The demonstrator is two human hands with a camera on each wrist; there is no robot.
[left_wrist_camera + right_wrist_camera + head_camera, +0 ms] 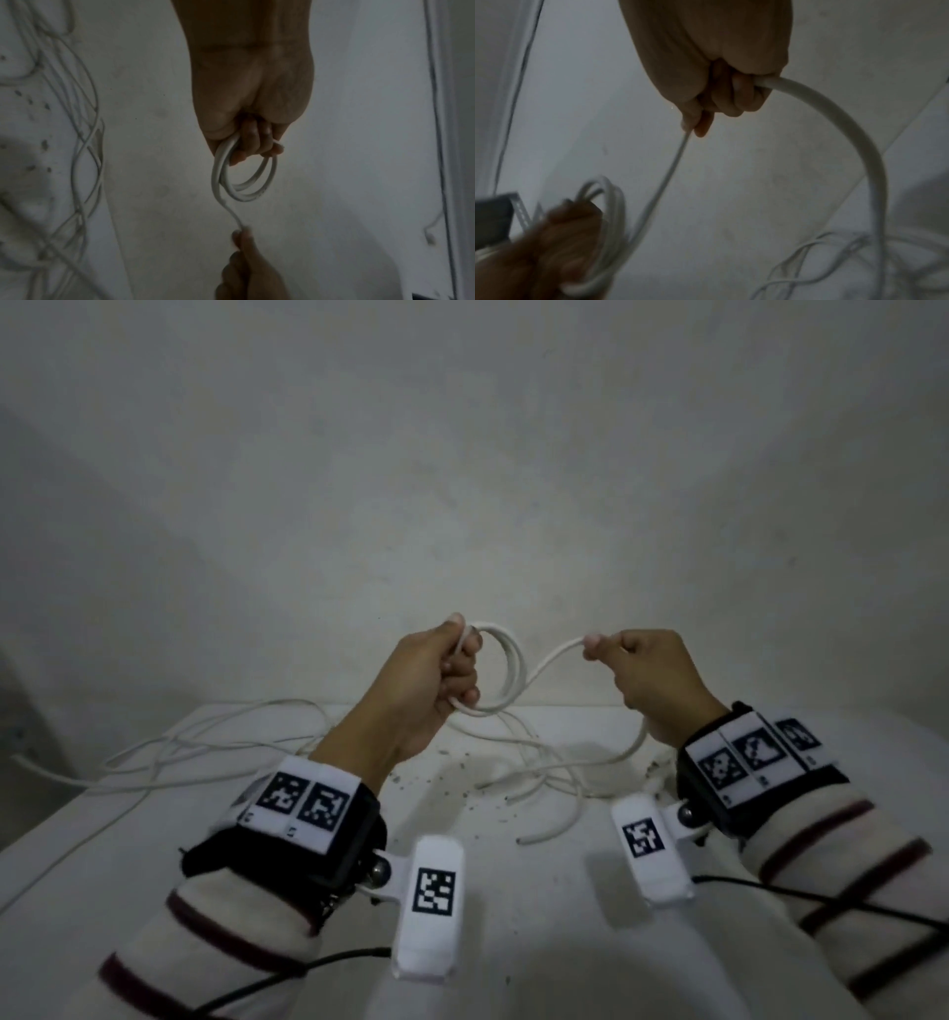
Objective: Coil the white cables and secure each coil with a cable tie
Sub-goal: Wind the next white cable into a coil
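My left hand is raised above the white table and grips a small coil of white cable of a few loops; in the left wrist view the coil hangs below the curled fingers. A short span of the same cable runs right to my right hand, which pinches it between thumb and forefinger. The cable passes through that fist and arcs down to the table. No cable tie is visible.
Several loose white cables lie tangled on the table under and behind my hands, some trailing off to the left. Dark specks dot the tabletop. A plain pale wall stands close behind.
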